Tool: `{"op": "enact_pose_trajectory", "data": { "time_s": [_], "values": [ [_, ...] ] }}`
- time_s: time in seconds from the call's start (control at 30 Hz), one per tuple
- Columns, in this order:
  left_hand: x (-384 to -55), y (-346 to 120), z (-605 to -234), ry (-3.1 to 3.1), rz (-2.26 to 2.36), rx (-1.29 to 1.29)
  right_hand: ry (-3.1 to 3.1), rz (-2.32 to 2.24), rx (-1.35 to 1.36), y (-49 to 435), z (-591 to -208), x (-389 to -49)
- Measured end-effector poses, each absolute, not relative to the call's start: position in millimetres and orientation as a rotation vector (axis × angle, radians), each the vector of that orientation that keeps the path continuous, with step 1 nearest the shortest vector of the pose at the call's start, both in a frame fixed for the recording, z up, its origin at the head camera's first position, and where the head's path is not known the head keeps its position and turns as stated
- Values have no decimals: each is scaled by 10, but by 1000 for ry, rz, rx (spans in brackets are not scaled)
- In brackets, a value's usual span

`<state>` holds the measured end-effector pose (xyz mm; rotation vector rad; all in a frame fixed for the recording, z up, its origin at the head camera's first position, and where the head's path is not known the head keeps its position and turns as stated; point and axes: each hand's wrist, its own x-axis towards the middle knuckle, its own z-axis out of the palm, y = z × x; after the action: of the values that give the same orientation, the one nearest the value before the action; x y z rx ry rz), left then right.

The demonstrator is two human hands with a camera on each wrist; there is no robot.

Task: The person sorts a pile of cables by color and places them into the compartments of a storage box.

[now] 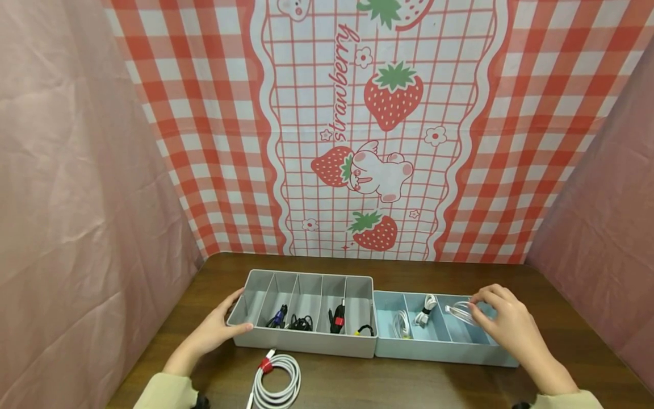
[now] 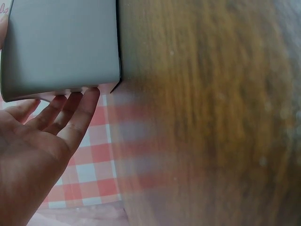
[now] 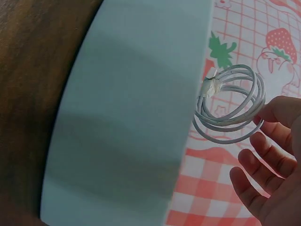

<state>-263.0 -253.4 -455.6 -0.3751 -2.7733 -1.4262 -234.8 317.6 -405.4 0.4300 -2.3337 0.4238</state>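
My left hand (image 1: 214, 326) holds the left end of a grey divided box (image 1: 306, 341), thumb at the front corner and fingers along the end wall. In the left wrist view, the fingertips (image 2: 91, 94) touch the box's far side. My right hand (image 1: 506, 312) pinches a coiled white cable (image 3: 235, 108) between thumb and forefinger, the other fingers loosely bent. That coil hangs at the rim of a light blue divided box (image 1: 444, 353), over its right compartments. Two more white cable bundles, one coil (image 1: 401, 325) and one tied bundle (image 1: 426, 311), lie in the blue box.
The grey box holds a blue-tied cable (image 1: 278, 317), a black cable (image 1: 301, 323), a red-tagged black cable (image 1: 337, 319) and a short black cable with yellow (image 1: 365, 329). In front lies a white cable coil with a red strap (image 1: 278, 380). A checked cloth (image 1: 225, 142) hangs behind the wooden table (image 1: 409, 386).
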Motion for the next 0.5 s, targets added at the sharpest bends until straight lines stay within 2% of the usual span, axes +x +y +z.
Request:
{"op": "enact_pose_trajectory", "data": {
  "time_s": [0.5],
  "values": [
    [-2628,-2533,-4549,-2781,-1408,-374,-2444,447,358,3233,-4245,-2457]
  ]
}}
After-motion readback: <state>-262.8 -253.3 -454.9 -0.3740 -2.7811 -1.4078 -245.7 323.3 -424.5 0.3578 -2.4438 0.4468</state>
